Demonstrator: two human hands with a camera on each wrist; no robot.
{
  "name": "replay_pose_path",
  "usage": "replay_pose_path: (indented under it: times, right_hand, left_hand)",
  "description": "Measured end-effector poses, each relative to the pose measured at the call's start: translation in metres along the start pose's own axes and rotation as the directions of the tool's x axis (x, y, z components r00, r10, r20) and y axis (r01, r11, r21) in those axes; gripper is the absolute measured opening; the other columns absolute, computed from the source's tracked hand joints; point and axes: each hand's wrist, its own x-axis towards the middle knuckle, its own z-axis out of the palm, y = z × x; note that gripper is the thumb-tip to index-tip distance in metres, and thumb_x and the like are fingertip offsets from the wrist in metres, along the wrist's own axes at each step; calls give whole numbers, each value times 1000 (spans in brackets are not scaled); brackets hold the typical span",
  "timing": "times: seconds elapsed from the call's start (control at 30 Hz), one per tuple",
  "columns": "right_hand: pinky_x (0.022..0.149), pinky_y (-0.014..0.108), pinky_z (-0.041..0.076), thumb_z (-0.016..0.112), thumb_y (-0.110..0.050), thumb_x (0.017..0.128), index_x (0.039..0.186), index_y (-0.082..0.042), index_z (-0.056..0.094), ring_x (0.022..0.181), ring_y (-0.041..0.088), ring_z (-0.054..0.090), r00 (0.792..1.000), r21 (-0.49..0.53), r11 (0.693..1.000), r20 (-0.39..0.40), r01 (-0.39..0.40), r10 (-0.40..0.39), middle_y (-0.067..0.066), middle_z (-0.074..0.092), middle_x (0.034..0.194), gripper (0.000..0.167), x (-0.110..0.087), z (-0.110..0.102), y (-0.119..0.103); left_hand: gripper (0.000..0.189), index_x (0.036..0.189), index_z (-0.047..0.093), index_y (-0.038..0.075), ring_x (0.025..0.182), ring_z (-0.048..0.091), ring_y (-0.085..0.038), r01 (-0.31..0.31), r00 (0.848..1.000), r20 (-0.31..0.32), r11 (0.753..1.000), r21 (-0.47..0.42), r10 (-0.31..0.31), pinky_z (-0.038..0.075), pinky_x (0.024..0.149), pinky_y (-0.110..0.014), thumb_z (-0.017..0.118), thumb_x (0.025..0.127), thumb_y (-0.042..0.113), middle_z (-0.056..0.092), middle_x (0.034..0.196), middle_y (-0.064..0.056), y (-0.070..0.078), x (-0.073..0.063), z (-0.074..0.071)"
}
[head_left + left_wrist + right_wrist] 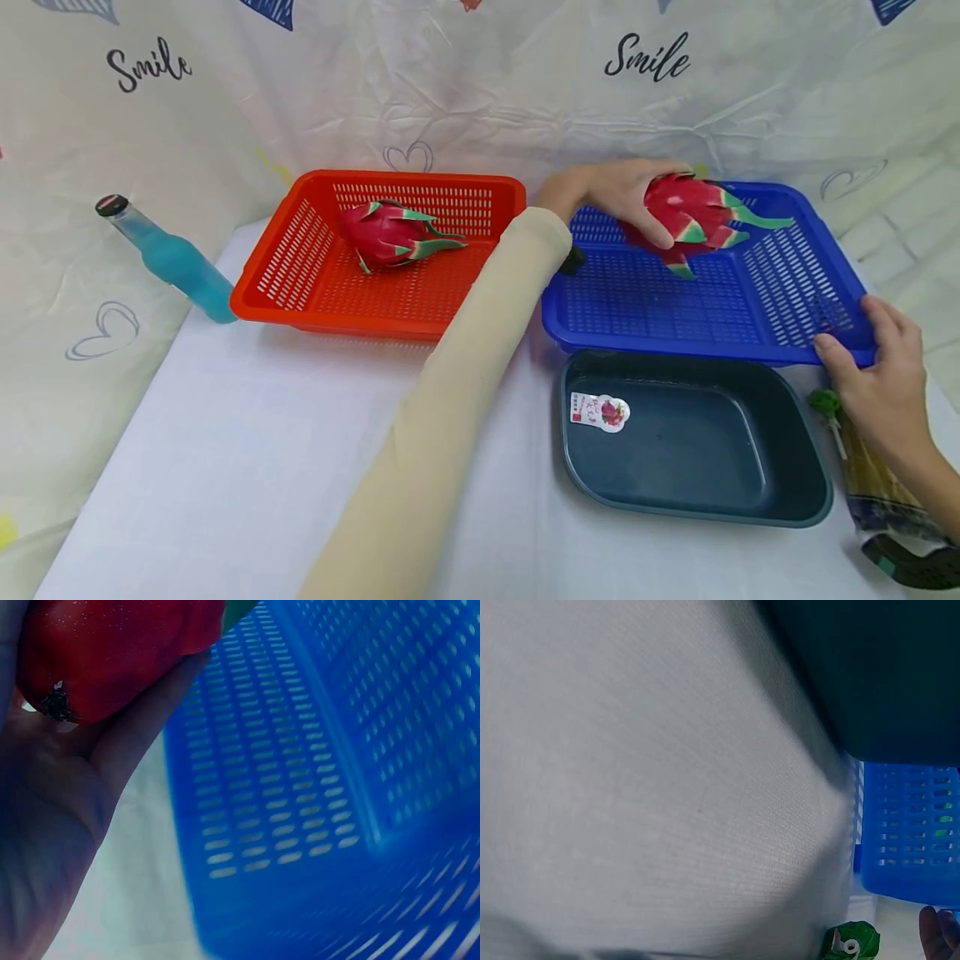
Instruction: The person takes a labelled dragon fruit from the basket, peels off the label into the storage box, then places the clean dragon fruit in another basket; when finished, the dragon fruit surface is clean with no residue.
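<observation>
My left hand [626, 193], at the end of a cream sleeve, grips a red dragon fruit [693, 208] with green-tipped scales over the blue basket [652, 312]. Seen from the left wrist, the fruit's dark stub end lies against the palm. More red skin shows below the thumb, partly covered by the hand. With thumb on the rim and fingers over the side, my right hand [888, 383] holds the blue basket's near right corner; only its fingertips [934, 936] enter the right wrist view. Another dragon fruit [393, 233] lies in the orange-red basket [337, 315] on the left.
A dark teal tub [690, 508] with a fruit sticker [600, 412] stands in front of the blue basket. Beside it lie a green-topped lollipop [825, 403] and a clear packet [873, 479] under the right forearm. A bottle of blue liquid [180, 267] stands far left.
</observation>
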Motion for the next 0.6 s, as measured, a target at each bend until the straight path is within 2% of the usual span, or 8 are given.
replay_pose_path:
  times: [0.23,0.43,0.6]
  right_hand:
    - [122,47,15,49,-22,101,156,-12,16,144,48,21,1000,6,1000,-5,3,-2,17,13,159,65,1,0,0]
    - [122,48,17,49,-25,101,156,-12,16,142,49,23,1000,-3,1000,-2,5,-5,16,13,160,66,2,-1,-1]
    - [121,49,17,50,-25,100,156,-12,18,142,50,24,1000,-8,1000,-11,4,-4,17,15,159,66,2,-3,1]
  left_hand:
    - [104,156,14,25,130,34,-3,13,998,-63,999,-53,-17,49,91,-14,79,75,36,35,149,4,-7,11,14]
    - [103,156,14,27,129,35,-4,42,997,-65,991,-124,-50,50,90,-15,79,76,35,35,148,5,-17,17,26]
    - [101,156,13,27,131,33,-5,56,997,-54,991,-120,-63,49,91,-15,77,78,36,32,150,5,-29,28,35]
